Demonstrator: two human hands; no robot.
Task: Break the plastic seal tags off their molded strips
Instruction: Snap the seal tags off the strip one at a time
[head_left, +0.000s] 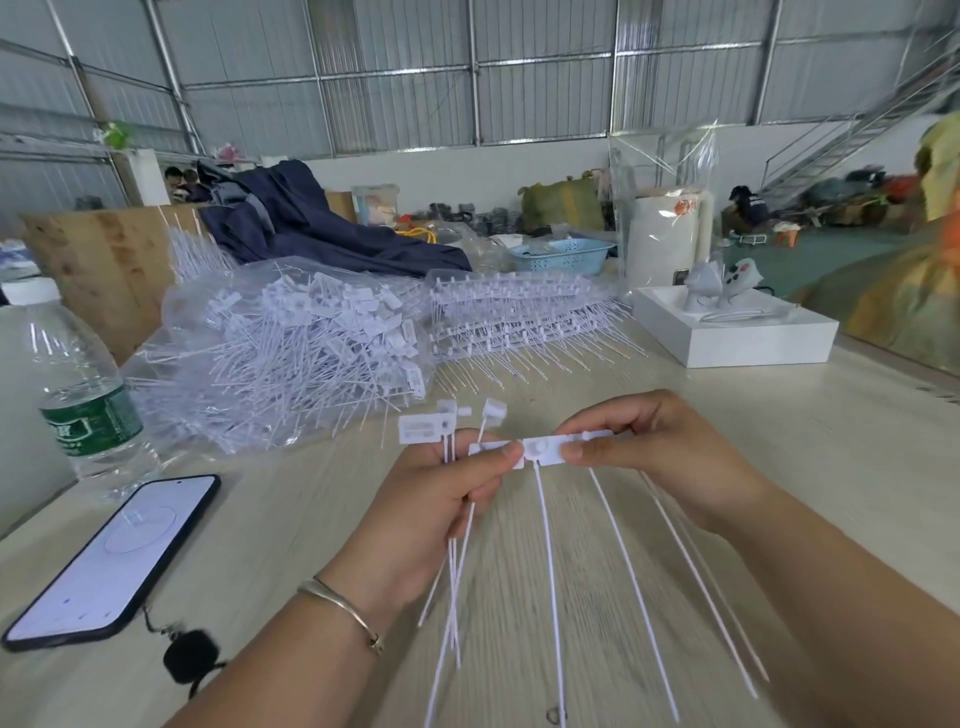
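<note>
Both hands up over the table (779, 467), molded strip (550, 451) of white seal tags held between them. Left hand (441, 499) pinches the strip's left end with thumb and forefinger, plus a bundle of separated tags (452, 545) clamped in the same fist. Right hand (649, 457) pinches the right end. Loose tag pile in a clear bag (291, 348) behind, stacked strips (519, 317) beside it.

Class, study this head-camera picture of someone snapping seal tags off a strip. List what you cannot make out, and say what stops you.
1. Head view: the join between tags on the strip is covered by the left hand and right hand.
2. The tails' ends run off the bottom edge.
3. The phone screen's marks are too small and glared.
4. The bottle label is too blurred to read.
</note>
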